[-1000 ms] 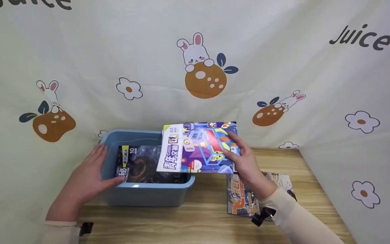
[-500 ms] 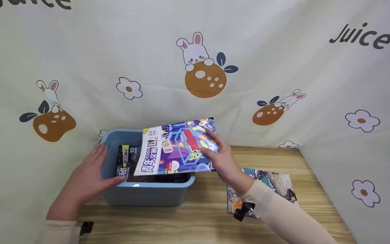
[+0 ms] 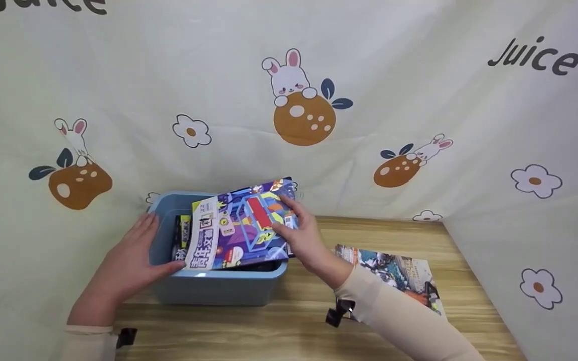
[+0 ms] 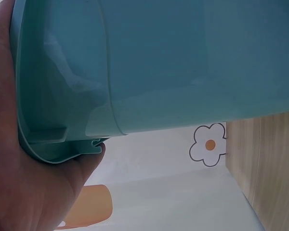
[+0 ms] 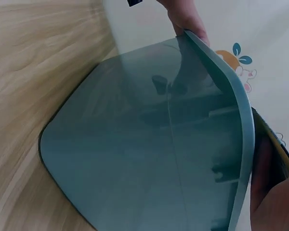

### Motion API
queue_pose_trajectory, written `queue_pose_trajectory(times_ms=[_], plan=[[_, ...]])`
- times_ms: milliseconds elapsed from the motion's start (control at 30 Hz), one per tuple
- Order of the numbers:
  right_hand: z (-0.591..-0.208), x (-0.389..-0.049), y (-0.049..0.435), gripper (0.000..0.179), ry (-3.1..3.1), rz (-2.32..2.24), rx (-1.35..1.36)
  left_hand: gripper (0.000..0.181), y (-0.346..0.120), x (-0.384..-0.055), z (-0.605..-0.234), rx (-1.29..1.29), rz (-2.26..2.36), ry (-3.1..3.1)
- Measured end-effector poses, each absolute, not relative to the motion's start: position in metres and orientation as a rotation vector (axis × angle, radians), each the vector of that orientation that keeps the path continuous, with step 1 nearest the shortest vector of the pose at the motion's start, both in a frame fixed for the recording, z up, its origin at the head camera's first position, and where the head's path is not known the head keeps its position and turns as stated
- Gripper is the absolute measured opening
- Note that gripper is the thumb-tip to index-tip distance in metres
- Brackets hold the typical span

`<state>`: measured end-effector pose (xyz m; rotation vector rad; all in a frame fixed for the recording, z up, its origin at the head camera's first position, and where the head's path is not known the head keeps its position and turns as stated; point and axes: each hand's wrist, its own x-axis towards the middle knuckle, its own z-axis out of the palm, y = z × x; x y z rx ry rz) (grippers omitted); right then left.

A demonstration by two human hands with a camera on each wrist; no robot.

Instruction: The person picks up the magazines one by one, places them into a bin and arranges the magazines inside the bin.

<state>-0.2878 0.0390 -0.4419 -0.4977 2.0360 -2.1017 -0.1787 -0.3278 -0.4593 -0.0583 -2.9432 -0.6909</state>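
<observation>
A blue plastic bin [image 3: 213,291] stands on the table. My left hand [image 3: 128,265] grips its left front corner, fingers along the left side and thumb at the front rim; in the left wrist view the hand [image 4: 33,183] wraps that rim. My right hand [image 3: 309,240] pinches the right edge of a purple, colourful magazine [image 3: 241,225], thumb on the cover. This magazine lies slanted over the bin's opening, its right end past the right rim. Beneath it, a dark magazine [image 3: 182,233] inside the bin is mostly hidden.
Another magazine with a busy, colourful cover [image 3: 399,273] lies on the wood-grain table [image 3: 249,331] at right, partly behind the right forearm. A pale cloth [image 3: 208,75] printed with rabbits and flowers hangs behind and at both sides.
My right hand has carried the purple magazine leftward and tilted it over the bin, covering more of the dark one. More of the table magazine shows. The left hand and bin have stayed put.
</observation>
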Motion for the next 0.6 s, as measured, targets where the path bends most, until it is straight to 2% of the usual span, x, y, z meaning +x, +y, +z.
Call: queue_pose_trajectory(times_ms=[600], plan=[[-0.433,-0.271,-0.010,0.073,2.218,-1.932,-0.493,0.134,-0.329,-0.180,-0.460,-0.070,-0.707,-2.948]])
